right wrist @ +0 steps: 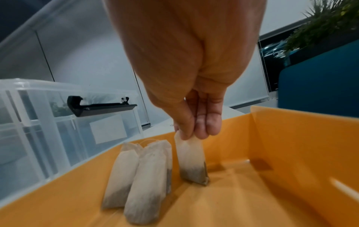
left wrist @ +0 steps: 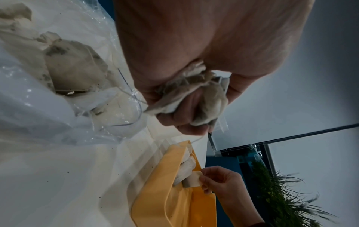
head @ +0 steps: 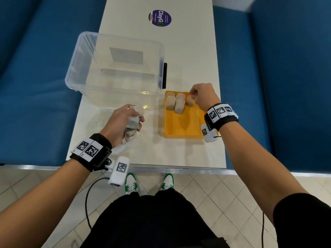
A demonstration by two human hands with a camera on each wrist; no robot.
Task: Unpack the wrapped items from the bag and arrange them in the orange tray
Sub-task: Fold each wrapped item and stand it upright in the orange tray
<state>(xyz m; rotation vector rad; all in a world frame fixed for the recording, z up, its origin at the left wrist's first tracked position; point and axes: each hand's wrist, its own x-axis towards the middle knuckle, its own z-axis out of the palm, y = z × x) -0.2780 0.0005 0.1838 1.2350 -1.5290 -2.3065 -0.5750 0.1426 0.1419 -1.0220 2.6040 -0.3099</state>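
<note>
Head view: clear bin point(head: 114, 65) beside orange tray point(head: 182, 126).

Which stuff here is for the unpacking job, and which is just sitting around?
For the job:
- orange tray
- packets in the tray
- packet pinched by the right hand
- bunch gripped by the left hand
- clear bag

Just sitting around:
- clear plastic box
- purple sticker

Five tea bags point(head: 179, 104) are in the one orange tray point(head: 184, 126) at the centre right of the head view, one of them pinched by the right hand point(head: 202, 97). The left hand point(head: 123, 122) grips a bunch of more; their number cannot be told. One clear storage box point(head: 114, 65) stands upper left, and one clear plastic bag point(left wrist: 38, 107) lies on the tabletop point(head: 161, 149).
</note>
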